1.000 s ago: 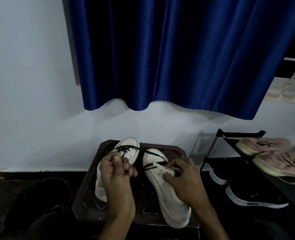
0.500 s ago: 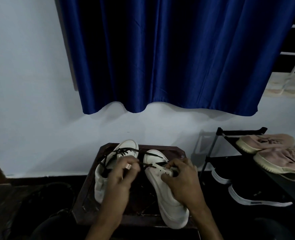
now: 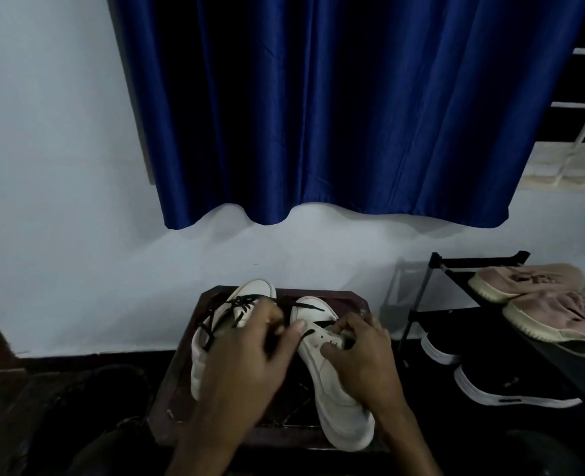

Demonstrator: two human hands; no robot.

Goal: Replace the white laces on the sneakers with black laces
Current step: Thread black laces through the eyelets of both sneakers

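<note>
While the pair sat on the stool (image 3: 352, 298), I logged: left sneaker (image 3: 200, 359), fully black-laced (so it seemed); right sneaker (image 3: 335, 383), lowest eyelets only. Left hand (image 3: 246, 359) pinched the black lace (image 3: 306, 305); right hand (image 3: 363, 352) gripped the right sneaker's eyelet flap.

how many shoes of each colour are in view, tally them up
white sneakers: 2
pink shoes: 2
black shoes: 2
total: 6
</note>
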